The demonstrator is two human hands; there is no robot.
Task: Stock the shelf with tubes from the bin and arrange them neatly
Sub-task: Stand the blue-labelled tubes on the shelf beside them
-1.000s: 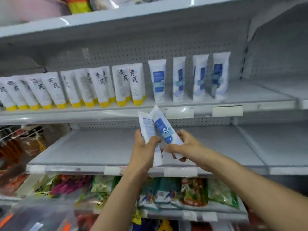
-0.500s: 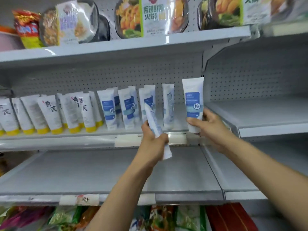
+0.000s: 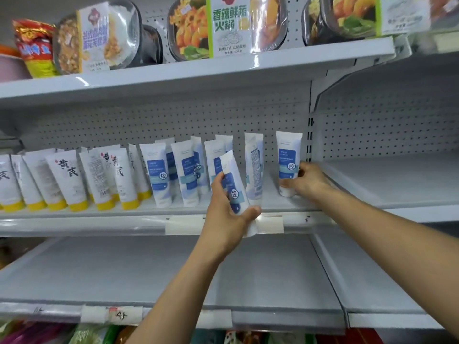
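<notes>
right hand's (image 3: 308, 181) tube (image 3: 288, 155) now shelved, gripped; left hand (image 3: 226, 219) grips tilted tube (image 3: 233, 180), label part-hidden

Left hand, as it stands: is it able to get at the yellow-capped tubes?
Probably reaches, but not to grasp. The front of the shelf between the left hand and the yellow-capped tubes is open, yet that hand grips a blue-label tube.

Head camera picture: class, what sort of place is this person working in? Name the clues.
Most likely a shop aisle: white shelving with paper labels on its front edge, rows of identical tubes, and packaged ready meals on the shelf above.
</notes>
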